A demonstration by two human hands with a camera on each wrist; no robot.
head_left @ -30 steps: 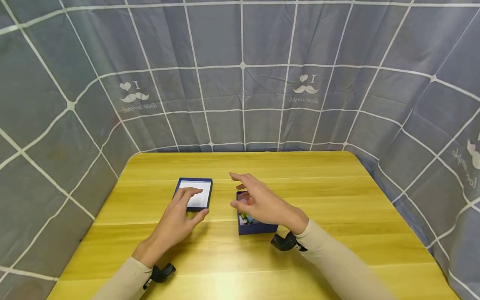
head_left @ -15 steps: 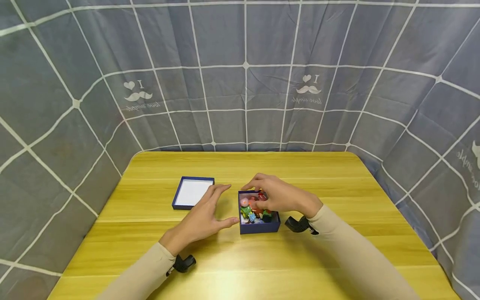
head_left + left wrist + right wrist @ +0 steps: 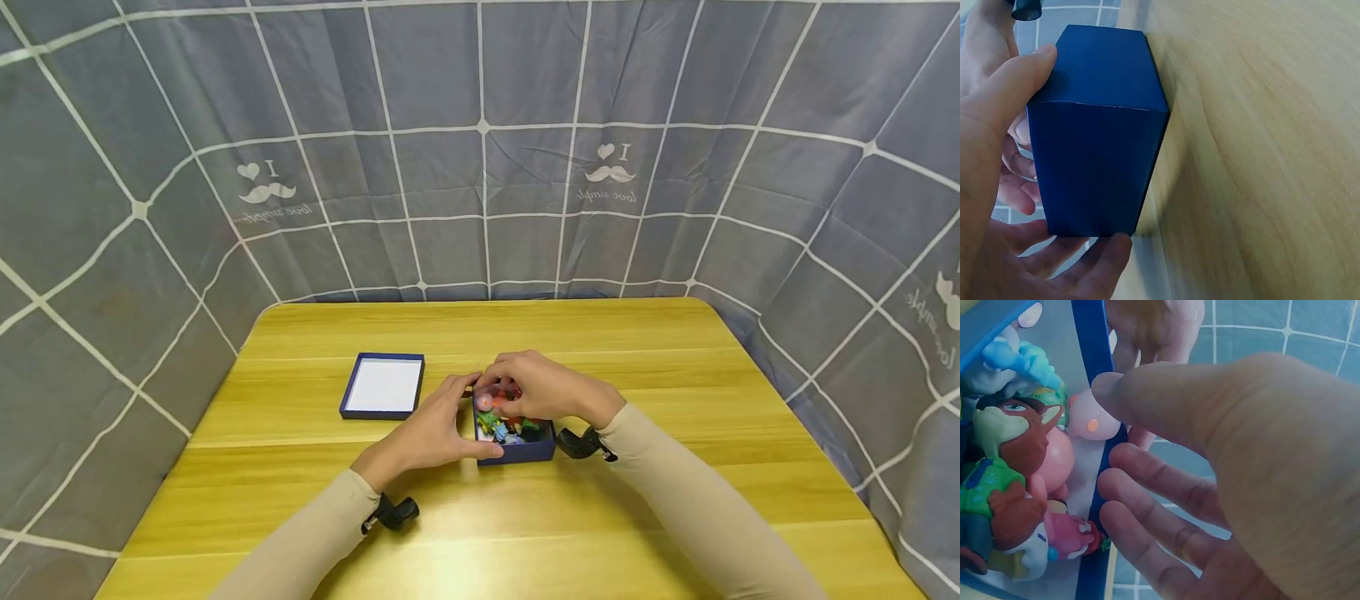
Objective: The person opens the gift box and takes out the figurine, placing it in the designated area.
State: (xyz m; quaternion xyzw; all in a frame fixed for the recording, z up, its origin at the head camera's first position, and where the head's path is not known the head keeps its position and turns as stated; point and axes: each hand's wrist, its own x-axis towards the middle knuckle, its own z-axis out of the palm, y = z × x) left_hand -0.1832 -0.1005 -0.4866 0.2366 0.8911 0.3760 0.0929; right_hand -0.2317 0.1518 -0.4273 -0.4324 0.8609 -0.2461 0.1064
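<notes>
A small dark blue box (image 3: 525, 452) full of colourful toy figures stands mid-table. My left hand (image 3: 431, 437) grips its left end, thumb on the front wall and fingers round the far corner; in the left wrist view the thumb and fingertips press opposite sides of the box (image 3: 1097, 162). Over the box's far rim, my right hand (image 3: 551, 387) reaches with loosely bent fingers. In the right wrist view its thumb tip overlaps a pink round figure (image 3: 1088, 419), and its other fingertips lie at the rim. A fox figure (image 3: 1019, 434) in a green shirt lies nearby; the right index finger is hidden.
The blue box lid (image 3: 385, 385), white inside, lies upturned to the left of the box. A yellow wooden table (image 3: 450, 533) carries both. Grey curtain (image 3: 442, 175) with white grid lines hangs along the table's back and sides.
My left hand has moved right, from over the lid to the box, and now grips it. The right hand has shifted slightly over the figures, its fingers now bent further down.
</notes>
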